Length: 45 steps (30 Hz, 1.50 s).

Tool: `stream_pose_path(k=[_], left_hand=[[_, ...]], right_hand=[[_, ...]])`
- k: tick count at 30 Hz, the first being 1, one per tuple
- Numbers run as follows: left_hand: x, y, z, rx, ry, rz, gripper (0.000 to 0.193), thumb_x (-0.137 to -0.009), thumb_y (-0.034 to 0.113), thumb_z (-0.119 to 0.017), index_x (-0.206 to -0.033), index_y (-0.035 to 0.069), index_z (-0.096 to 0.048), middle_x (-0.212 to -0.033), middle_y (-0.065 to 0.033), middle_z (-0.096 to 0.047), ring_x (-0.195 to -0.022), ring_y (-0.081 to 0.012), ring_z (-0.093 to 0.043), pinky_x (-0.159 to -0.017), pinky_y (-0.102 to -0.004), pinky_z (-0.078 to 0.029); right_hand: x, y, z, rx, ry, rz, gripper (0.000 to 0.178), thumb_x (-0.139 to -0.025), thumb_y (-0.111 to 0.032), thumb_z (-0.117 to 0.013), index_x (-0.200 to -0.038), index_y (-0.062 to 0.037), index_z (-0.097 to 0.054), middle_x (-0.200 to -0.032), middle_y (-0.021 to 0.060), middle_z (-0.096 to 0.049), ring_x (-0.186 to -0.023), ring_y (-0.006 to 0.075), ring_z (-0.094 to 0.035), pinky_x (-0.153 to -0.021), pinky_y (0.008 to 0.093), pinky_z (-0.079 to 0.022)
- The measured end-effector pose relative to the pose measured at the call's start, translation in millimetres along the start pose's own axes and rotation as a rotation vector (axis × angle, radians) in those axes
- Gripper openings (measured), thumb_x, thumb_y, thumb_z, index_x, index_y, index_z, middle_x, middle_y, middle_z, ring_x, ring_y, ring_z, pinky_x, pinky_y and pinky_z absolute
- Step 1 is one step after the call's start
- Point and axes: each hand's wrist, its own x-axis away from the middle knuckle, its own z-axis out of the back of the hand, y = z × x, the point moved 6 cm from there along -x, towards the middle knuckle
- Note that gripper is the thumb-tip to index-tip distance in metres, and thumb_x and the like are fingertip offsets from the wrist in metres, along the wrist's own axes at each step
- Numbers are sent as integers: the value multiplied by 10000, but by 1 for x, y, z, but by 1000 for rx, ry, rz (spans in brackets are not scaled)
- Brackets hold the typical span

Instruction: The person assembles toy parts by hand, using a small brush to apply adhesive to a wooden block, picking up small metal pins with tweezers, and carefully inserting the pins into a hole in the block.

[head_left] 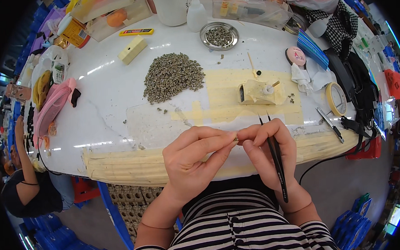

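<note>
Over the near edge of the table my two hands meet at the fingertips. My left hand pinches a tiny metallic part between thumb and fingers; its shape is mostly hidden. Against that part rest the fingertips of my right hand, which also holds black tweezers, their tips pointing away from me. Farther off lies a heap of small grey-brown metal parts. A round metal dish contains more of them. Beyond my right hand stands a tape-covered block with a small white nozzle and a stick on it.
Yellowish tape covers the table's front edge. A craft knife and a tape roll lie at right. Farther back are a cream block, a squeeze bottle and clear bins. A pink fan and another person are at left.
</note>
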Motion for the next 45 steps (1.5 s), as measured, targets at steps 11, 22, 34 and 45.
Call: stream_pose_path(k=[11, 22, 34, 45], left_hand=[[0, -1, 0, -98, 22, -21, 218, -750, -74, -761, -951, 11, -746, -882, -100, -707, -761, -175, -683, -643, -256, -540], [0, -4, 2, 29, 6, 28, 237, -756, -72, -764, -975, 20, -754, -883, -93, -703, -763, -157, -675, -648, -251, -539], [-1, -3, 1, -64, 20, 1, 235, -745, -77, -765, -962, 12, -747, -878, -92, -699, -750, -168, -671, -634, -255, -530], [0, -2, 0, -28, 2, 28, 244, -742, -97, -760, -962, 9, -749, -887, -97, -698, -775, -156, -669, -671, -246, -526]], right_hand=[[3, -33, -13, 533, -50, 548, 233, -790, 146, -647, -911, -14, -528, -1023, 217, -704, -873, 271, -701, -771, 351, -565], [1, -7, -2, 235, -4, 147, 181, -849, 104, -633, -945, -8, -529, -1052, 204, -689, -958, 222, -686, -843, 305, -530], [0, -25, -8, 415, -87, 426, 227, -806, 137, -621, -941, -20, -529, -1075, 226, -689, -969, 286, -686, -855, 355, -540], [0, -5, -1, 148, -19, 87, 150, -878, 83, -613, -946, -14, -522, -1086, 209, -677, -1000, 229, -669, -875, 325, -514]])
